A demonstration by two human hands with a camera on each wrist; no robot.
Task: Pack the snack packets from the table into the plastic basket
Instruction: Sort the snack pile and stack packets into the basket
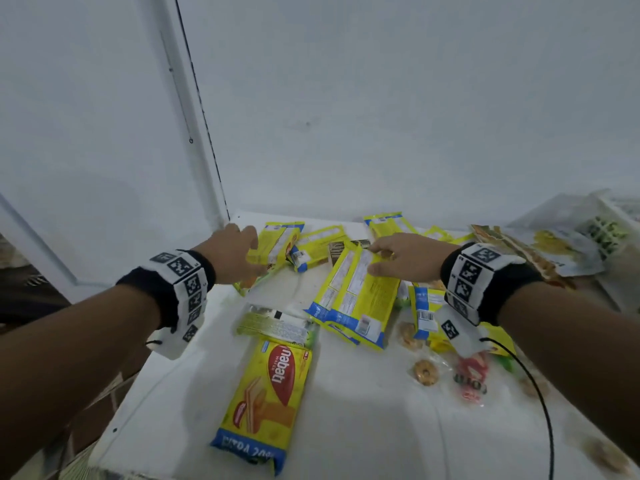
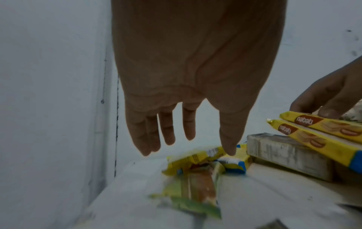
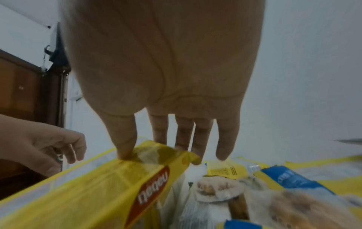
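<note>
Yellow-and-blue wafer packets lie scattered on the white table (image 1: 363,417). My left hand (image 1: 254,254) (image 2: 209,145) hovers with straight fingers just above a crumpled yellow packet (image 1: 278,240) (image 2: 194,158) at the back left and holds nothing. My right hand (image 1: 377,259) (image 3: 145,148) rests its thumb and fingertips on the raised far end of the top packet of a stack (image 1: 353,299) (image 3: 98,182) (image 2: 313,130). The stack leans on a small box (image 2: 284,155). A white basket (image 1: 614,220), blurred, shows at the far right edge.
A face-up Nabati packet (image 1: 270,393) lies near the front, with a green-and-white packet (image 1: 277,323) behind it. Clear bags of ring biscuits (image 1: 426,372) lie at the right. A large pale bag (image 1: 554,247) lies beside the basket. White walls close the back and left.
</note>
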